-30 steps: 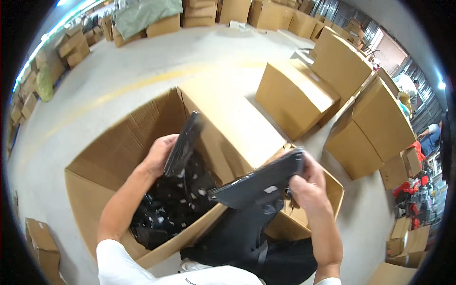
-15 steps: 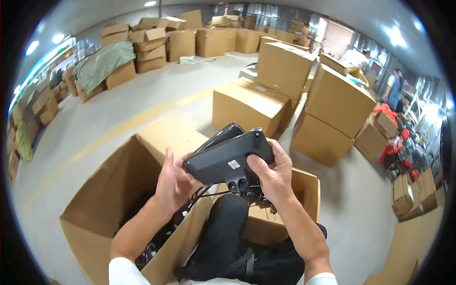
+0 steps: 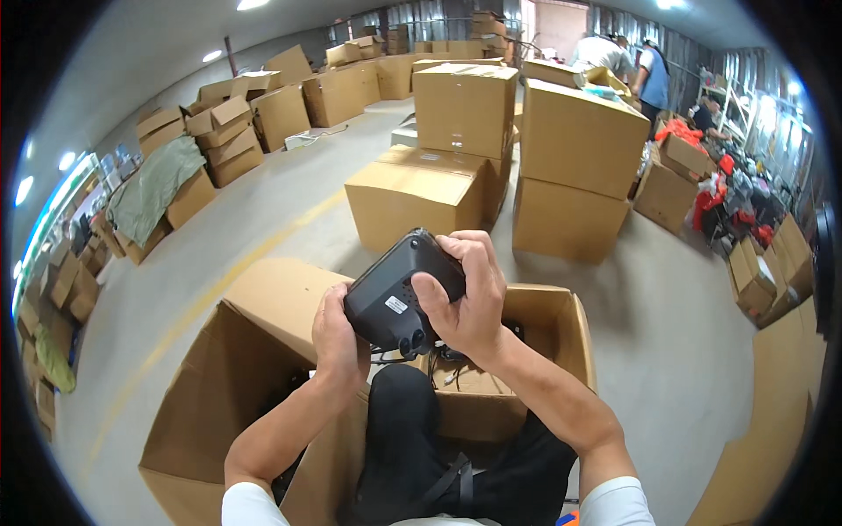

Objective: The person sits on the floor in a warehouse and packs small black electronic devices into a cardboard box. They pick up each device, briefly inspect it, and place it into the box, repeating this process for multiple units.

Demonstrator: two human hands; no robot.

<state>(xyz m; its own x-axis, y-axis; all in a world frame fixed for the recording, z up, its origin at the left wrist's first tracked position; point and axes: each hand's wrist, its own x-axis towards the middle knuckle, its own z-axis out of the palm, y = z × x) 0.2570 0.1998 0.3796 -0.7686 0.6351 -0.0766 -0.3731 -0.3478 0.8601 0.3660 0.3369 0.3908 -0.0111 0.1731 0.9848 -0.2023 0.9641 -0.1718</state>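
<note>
Above my lap I hold a black plastic electronic device (image 3: 377,298), tilted, with a small white label, a patch of small holes and two round black parts on its lower edge. My left hand (image 3: 338,342) grips its left end. My right hand (image 3: 469,302) is closed around the right end, thumb lying over the back. Whether a second device sits behind it is hidden. Below, an open cardboard box (image 3: 574,351) between my knees contains black cables (image 3: 449,359). To the left stands a larger open carton (image 3: 189,394), its dark contents mostly out of sight.
Ahead stand closed cartons (image 3: 417,197), with taller stacked boxes (image 3: 574,149) to their right. More boxes (image 3: 281,114) line the far left, some under a green sheet (image 3: 153,188). A person in a blue vest (image 3: 653,79) stands back right, near a heap of bagged items (image 3: 732,193).
Two overlapping black devices, fanned apart before, now show as one tilted device. My left hand has come from loose fingers to a grip on the left end. The view has turned right.
</note>
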